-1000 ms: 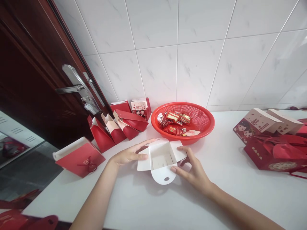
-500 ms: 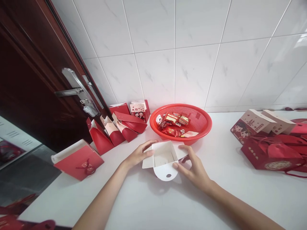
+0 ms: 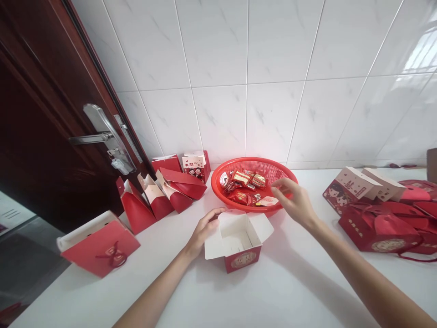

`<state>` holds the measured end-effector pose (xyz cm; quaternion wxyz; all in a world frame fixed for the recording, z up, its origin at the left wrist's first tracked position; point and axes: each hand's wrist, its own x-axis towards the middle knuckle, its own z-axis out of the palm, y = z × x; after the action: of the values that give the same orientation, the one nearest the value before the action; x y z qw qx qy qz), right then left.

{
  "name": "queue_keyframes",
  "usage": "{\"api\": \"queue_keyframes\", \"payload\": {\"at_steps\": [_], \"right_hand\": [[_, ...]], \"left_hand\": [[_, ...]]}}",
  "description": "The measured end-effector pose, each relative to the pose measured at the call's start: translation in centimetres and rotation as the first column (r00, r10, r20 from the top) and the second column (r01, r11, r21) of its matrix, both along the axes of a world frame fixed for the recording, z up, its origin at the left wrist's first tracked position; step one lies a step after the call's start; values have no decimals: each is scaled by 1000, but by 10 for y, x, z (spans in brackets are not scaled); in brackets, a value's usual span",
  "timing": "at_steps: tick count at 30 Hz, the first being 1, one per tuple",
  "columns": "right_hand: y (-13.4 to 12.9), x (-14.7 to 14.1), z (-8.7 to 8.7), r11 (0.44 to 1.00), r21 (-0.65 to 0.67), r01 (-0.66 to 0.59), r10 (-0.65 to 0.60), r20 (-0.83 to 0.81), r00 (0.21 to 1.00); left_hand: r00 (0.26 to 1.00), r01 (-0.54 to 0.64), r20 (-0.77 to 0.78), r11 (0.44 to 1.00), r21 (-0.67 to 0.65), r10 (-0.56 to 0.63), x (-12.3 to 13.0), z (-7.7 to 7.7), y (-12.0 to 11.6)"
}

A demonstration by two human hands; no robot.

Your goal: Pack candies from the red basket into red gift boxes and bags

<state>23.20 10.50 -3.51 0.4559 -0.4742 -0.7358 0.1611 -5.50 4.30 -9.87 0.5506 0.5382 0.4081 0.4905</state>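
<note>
A small open gift box [image 3: 243,260], red outside and white inside, stands on the white table in front of me with its flaps spread. My left hand [image 3: 204,231] grips its far left side, the fingers partly hidden behind a flap. My right hand [image 3: 295,200] hovers over the right rim of a red plastic basket [image 3: 251,161], fingers bent and apart with nothing between them. Inside the basket lie several wrapped snacks [image 3: 249,178], a red packet [image 3: 241,197] and a pale card [image 3: 266,201].
At left stand several red folded boxes [image 3: 164,193] and a red box with a cord bow [image 3: 100,246]. On the right are pink-topped boxes [image 3: 355,182] and dark red gift boxes [image 3: 385,228]. Behind rises a tiled wall [image 3: 218,50]; a door [image 3: 37,91] with a handle is at left.
My right hand has left the box and moved up and right to the basket. The box's near flap no longer hangs in front, so its red printed side shows. My left hand stays on the box.
</note>
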Motion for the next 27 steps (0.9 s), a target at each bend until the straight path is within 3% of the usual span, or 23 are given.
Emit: {"api": "queue_keyframes", "payload": {"at_steps": [3, 5, 7, 10, 17, 23, 27], "right_hand": [[41, -12, 20, 968, -242, -69, 145, 310, 940], [61, -27, 26, 917, -363, -165, 350, 535, 769], [71, -44, 25, 866, -466, -184, 481, 670, 566], [75, -69, 16, 848, -496, -186, 521, 718, 461], [97, -84, 8, 888, -412, -202, 459, 782, 422], [134, -64, 14, 948, -308, -87, 302, 774, 556], [144, -57, 9, 958, -287, -15, 226, 723, 653]], "left_hand": [[987, 22, 161, 999, -44, -15, 3, -5, 2], [976, 37, 215, 997, -70, -22, 4, -5, 4], [969, 37, 246, 996, -79, -17, 5, -5, 5], [967, 25, 255, 996, -81, -3, 5, -4, 6], [977, 50, 212, 994, -97, -28, 3, -5, 8], [978, 50, 206, 992, -114, -26, 1, -11, 10], [975, 45, 224, 989, -143, -12, -2, -19, 13]]}}
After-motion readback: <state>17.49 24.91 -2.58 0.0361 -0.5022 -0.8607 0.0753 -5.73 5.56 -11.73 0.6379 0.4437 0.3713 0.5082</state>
